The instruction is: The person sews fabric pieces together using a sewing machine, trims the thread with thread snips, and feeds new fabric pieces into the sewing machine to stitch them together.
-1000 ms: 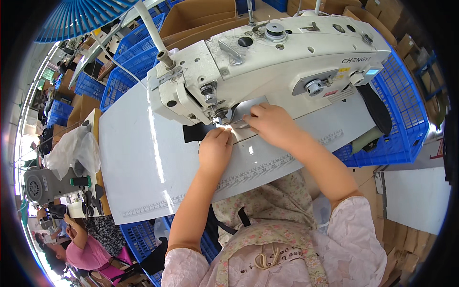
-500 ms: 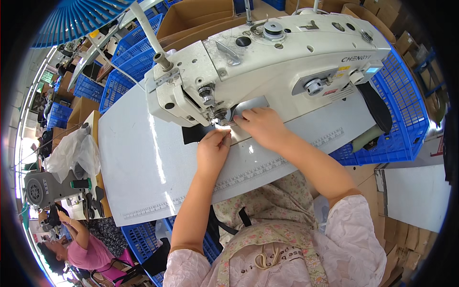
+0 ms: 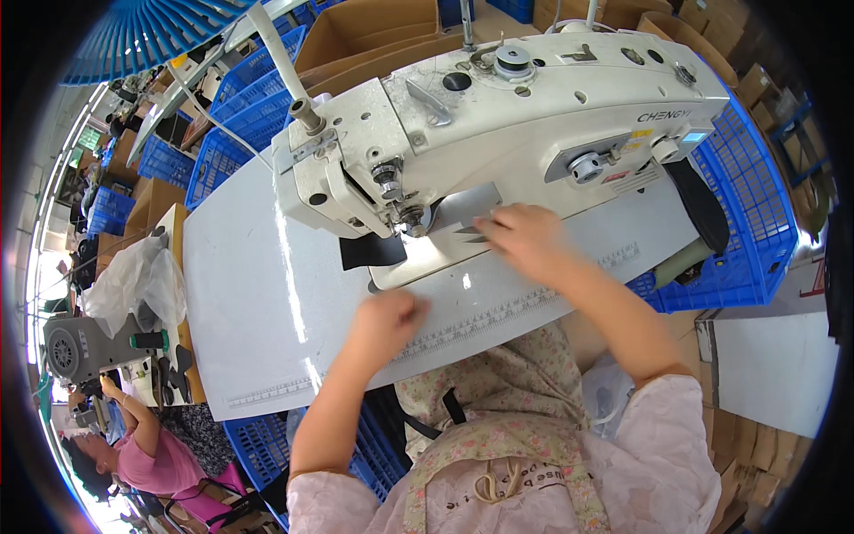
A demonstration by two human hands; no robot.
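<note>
Crowded sewing workshop, pale grey machine table point(image 3: 258, 303). Small dark fabric piece point(image 3: 372, 252) beneath cream sewing machine head point(image 3: 498, 116): thin, limp, light; best pinched at an edge. Right hand point(image 3: 520, 238) flat, pressing grey fabric point(image 3: 463, 209); left hand point(image 3: 387, 319) clenched near front edge.

White sewing table point(image 3: 258, 303) with cream sewing machine point(image 3: 498, 116), perhaps dark fabric point(image 3: 372, 252).

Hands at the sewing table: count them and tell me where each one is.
2. The right hand lies flat on the grey fabric piece beside the needle of the sewing machine. The left hand rests curled on the white table, nearer the front edge. No others show there.
</note>
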